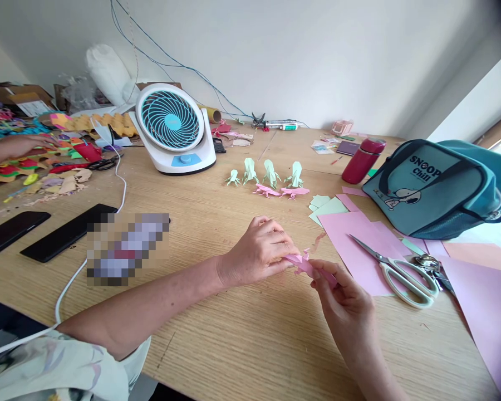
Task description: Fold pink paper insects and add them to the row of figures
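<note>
A small folded pink paper figure (307,264) is held low over the wooden table (242,334) between both my hands. My left hand (261,250) pinches its left end with closed fingers. My right hand (342,298) grips its right end from below, fingers curled. Just right of them lie pink paper sheets (350,236) with white-handled scissors (401,273) on top. Farther back stand several finished green paper figures (271,172) and two pink ones (281,191).
A white and blue desk fan (173,128) stands at the back. A teal bag (442,186) and red bottle (362,160) sit right. Two black phones (62,234) and a white cable (73,278) lie left. Another person's hand (19,146) rests among colourful paper scraps far left.
</note>
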`<state>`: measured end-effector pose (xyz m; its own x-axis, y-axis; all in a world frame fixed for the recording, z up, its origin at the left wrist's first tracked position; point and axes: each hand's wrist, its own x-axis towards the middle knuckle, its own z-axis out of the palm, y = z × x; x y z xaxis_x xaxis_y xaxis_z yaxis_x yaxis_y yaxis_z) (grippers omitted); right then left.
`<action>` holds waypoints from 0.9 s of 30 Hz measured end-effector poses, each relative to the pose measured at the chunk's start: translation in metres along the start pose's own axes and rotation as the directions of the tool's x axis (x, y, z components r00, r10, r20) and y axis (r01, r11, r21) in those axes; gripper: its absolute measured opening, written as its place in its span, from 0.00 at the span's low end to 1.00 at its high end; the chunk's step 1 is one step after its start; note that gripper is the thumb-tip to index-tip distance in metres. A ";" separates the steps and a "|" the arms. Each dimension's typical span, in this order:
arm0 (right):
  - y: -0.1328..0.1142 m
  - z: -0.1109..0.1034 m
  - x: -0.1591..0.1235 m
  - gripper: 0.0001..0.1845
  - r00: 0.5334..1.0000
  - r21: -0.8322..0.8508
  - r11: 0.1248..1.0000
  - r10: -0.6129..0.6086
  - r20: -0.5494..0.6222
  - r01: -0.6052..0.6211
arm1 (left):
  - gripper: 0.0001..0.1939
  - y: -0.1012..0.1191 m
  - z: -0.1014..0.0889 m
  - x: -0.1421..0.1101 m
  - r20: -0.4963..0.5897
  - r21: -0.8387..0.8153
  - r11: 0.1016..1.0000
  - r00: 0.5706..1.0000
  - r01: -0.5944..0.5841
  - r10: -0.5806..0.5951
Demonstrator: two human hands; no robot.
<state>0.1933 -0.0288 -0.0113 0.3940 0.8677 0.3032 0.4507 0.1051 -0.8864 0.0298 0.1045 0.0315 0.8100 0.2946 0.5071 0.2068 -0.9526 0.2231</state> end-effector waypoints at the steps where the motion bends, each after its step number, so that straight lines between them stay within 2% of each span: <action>1: 0.001 0.000 0.000 0.09 1.000 0.005 1.000 0.002 0.008 -0.002 | 0.09 0.000 0.000 0.000 -0.003 -0.001 1.000 1.000 0.001 -0.001; 5: 0.000 0.001 0.000 0.12 0.999 -0.050 0.998 -0.035 0.017 0.036 | 0.09 -0.002 0.002 -0.001 -0.012 -0.004 1.000 1.000 -0.014 0.014; 10: -0.003 0.002 0.001 0.07 0.982 -0.214 0.959 -0.189 0.001 0.185 | 0.08 -0.001 0.005 -0.002 -0.014 -0.001 0.999 0.998 -0.054 0.054; 15: -0.003 0.004 0.003 0.06 0.948 -0.285 0.912 -0.316 -0.025 0.296 | 0.08 0.003 0.010 -0.003 -0.058 0.019 0.997 0.996 -0.071 0.072; 23: -0.008 0.003 0.001 0.05 0.964 -0.232 0.941 -0.263 -0.040 0.247 | 0.08 0.003 0.011 -0.004 -0.070 -0.005 0.998 0.996 -0.055 0.055; 27: -0.008 0.001 0.002 0.05 0.960 -0.248 0.935 -0.275 -0.052 0.254 | 0.09 0.000 0.011 -0.003 -0.073 0.007 0.999 0.997 -0.038 0.038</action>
<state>0.1895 -0.0272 -0.0043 0.2957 0.7790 0.5529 0.7201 0.1985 -0.6648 0.0333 0.1027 0.0210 0.7751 0.2627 0.5746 0.1800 -0.9636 0.1978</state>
